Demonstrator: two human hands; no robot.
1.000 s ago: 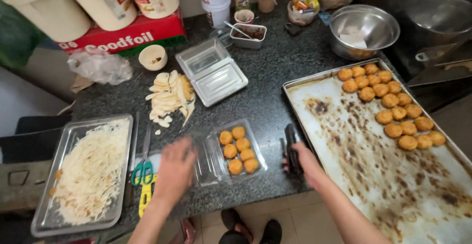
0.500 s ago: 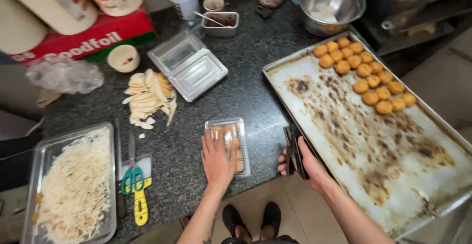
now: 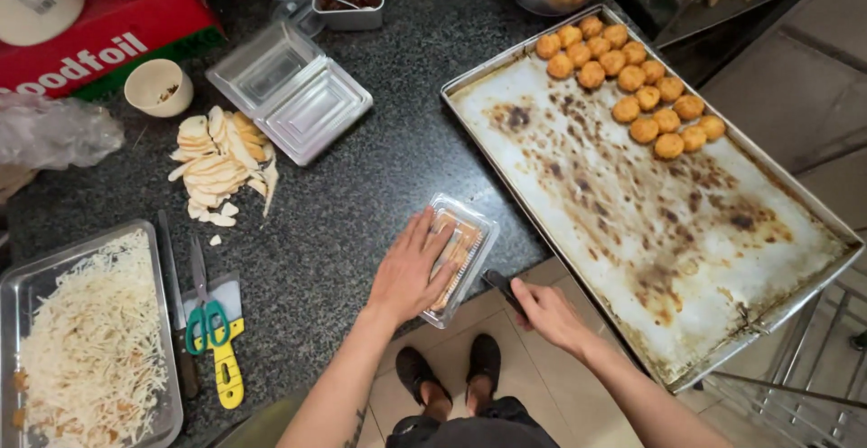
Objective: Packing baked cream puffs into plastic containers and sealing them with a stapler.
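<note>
At counter edge: left hand (image 3: 411, 272) flat, open on clear lidded box (image 3: 459, 254); right hand (image 3: 546, 312) gripping dark tool (image 3: 499, 287).

I see a dark speckled stone countertop (image 3: 379, 186) filling most of my view, evenly lit with soft shadows. Below its front edge, beneath the wrists, pale beige floor tiles (image 3: 506, 344) show. To the far right of the hands, a grey tiled floor (image 3: 813, 105) and a metal wire rack (image 3: 795, 394) stand beside the counter.
</note>
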